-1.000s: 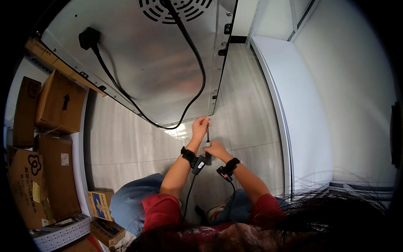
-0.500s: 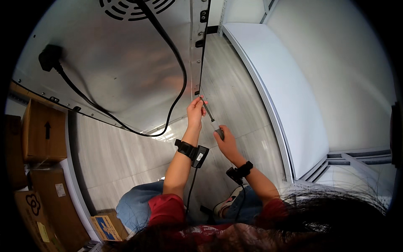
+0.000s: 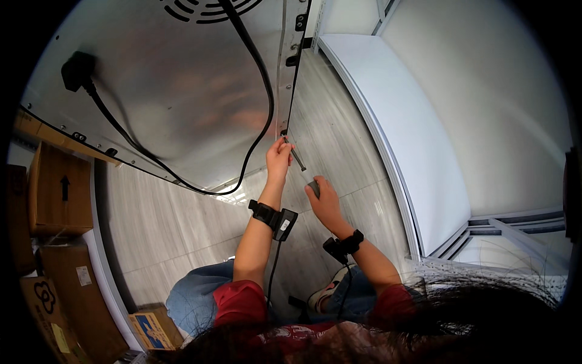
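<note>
Currently both hands are occupied, apart from each other but close. Left hand (image 3: pixel 279 159) is pinched on a thin dark rod (image 3: pixel 299 161), up at the lower right corner of a big metal panel (image 3: pixel 182 109). Right hand (image 3: pixel 325 203) is wrapped around a grey handle (image 3: pixel 313 187), just below the rod's lower end, over the floor (image 3: pixel 163 224). Can't tell if rod and handle are joined; rod's upper end is hidden by the left fingers.

Surroundings: panel takes the upper left, vent slots (image 3: pixel 209 9) at top, small black fitting (image 3: pixel 284 131) right above the left hand. Black cable (image 3: pixel 270 97) runs down from the vent, loops past the panel's bottom edge, back up to a plug (image 3: pixel 79 71). Loop passes left of the left hand, near, not touching.

Right side: low white shelf (image 3: pixel 394 121) walls off the floor strip, well clear of the right hand. Left side: brown carton (image 3: pixel 63 194) with an arrow among other cartons, small blue-and-yellow box (image 3: pixel 153 330) on the floor by the left knee (image 3: pixel 197 291).

Each wrist carries a strapped black unit (image 3: pixel 285 224) with a lead (image 3: pixel 274 273) hanging down. Dark hair (image 3: pixel 461 309) blocks the lower right.
</note>
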`<action>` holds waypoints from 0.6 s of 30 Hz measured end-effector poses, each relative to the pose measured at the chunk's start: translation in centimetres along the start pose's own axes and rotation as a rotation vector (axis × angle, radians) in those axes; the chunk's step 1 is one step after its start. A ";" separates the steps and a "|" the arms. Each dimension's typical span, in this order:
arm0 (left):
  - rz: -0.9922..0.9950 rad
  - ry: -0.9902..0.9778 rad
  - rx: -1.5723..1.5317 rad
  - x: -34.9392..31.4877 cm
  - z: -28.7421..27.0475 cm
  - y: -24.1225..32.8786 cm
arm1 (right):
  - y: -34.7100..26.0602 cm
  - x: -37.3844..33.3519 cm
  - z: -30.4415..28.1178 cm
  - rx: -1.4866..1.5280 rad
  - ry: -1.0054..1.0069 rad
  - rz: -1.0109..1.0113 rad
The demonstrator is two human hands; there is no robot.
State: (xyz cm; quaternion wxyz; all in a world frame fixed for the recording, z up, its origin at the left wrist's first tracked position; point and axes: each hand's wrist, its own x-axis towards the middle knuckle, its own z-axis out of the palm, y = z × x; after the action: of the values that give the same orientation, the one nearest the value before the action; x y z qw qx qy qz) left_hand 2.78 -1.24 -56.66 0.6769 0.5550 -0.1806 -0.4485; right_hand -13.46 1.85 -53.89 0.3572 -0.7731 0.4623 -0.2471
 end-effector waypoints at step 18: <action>0.024 -0.042 0.051 -0.2 0.7 0.4 | -1.3 -0.1 -0.6 0.013 -0.039 0.066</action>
State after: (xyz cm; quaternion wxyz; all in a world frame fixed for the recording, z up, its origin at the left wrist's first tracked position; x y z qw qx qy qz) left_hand 2.33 -1.46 -56.05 0.6638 0.5604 -0.2128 -0.4473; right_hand -13.28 2.18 -52.54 0.3791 -0.7597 0.4788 -0.2232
